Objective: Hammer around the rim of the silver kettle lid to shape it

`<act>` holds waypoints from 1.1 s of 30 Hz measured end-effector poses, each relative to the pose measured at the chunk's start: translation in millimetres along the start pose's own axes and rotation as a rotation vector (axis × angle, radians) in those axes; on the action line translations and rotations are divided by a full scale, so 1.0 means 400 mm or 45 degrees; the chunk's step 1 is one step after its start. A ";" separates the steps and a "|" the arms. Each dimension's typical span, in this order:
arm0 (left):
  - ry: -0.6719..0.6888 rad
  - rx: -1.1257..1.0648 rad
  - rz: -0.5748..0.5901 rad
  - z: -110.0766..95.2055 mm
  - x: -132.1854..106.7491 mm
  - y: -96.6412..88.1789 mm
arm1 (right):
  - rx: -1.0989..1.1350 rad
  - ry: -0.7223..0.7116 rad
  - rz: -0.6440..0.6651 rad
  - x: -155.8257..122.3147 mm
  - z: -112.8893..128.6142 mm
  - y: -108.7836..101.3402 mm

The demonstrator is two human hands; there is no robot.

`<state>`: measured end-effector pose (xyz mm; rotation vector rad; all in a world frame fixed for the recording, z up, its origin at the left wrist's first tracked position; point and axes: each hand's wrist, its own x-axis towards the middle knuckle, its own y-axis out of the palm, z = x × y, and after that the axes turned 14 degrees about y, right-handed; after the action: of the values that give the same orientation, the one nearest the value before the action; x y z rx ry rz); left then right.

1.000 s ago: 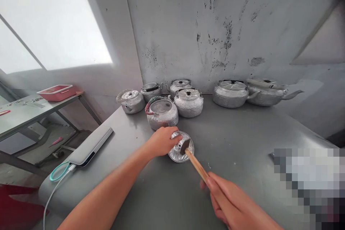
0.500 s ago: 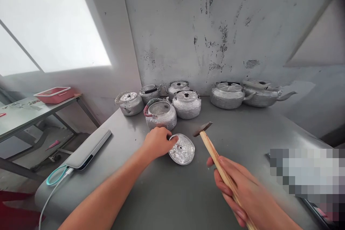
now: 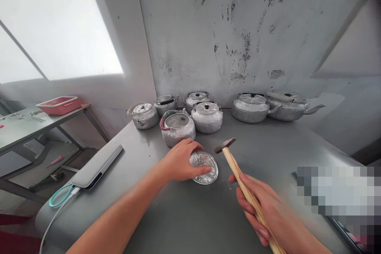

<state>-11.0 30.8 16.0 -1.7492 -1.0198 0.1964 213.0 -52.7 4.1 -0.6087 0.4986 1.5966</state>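
Observation:
A round hammered-aluminium lid point(image 3: 205, 166) lies on the grey metal table point(image 3: 184, 214). My left hand point(image 3: 180, 162) grips its left edge, thumb below and fingers over the top. My right hand point(image 3: 264, 210) is closed round the wooden handle of a small hammer point(image 3: 235, 164), whose dark head hangs a little above the table just right of the lid. Right behind the lid stands an open, lidless kettle point(image 3: 177, 127) with a red-wrapped handle.
Several more aluminium kettles point(image 3: 256, 107) line the stained back wall. A flat grey device point(image 3: 97, 165) with a teal cable lies at the table's left edge. A side table with a red tray point(image 3: 59, 105) stands far left. A blurred patch covers the right.
The hammer rose off the lid a second ago and now hangs beside it. My left hand has moved further over the lid and shifted it slightly nearer.

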 end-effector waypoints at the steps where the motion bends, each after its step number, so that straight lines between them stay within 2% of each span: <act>1: 0.053 -0.013 0.025 0.000 -0.003 0.003 | 0.005 0.001 0.006 0.003 -0.003 -0.001; 5: 0.141 0.001 0.144 0.006 -0.015 0.016 | 0.037 -0.001 0.034 0.010 -0.006 -0.004; 9: 0.113 0.043 0.225 0.017 -0.018 0.027 | 0.026 0.005 0.007 -0.001 0.003 -0.003; 15: 0.083 0.062 0.190 0.016 -0.013 0.026 | -0.017 0.020 0.044 0.002 0.006 -0.002; 21: 0.077 0.057 0.243 0.010 -0.018 0.020 | -0.018 0.005 0.010 -0.007 0.010 0.003; 26: 0.039 0.093 0.176 0.007 -0.020 0.024 | -0.017 0.001 0.026 -0.006 0.011 0.003; 33: 0.096 0.039 0.286 0.011 -0.020 0.012 | -0.003 -0.032 0.048 0.002 0.003 -0.003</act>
<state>-15.7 27.7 7.5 -1.8281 -0.7617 0.2839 214.3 -51.2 4.7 -0.5836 0.4919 1.6391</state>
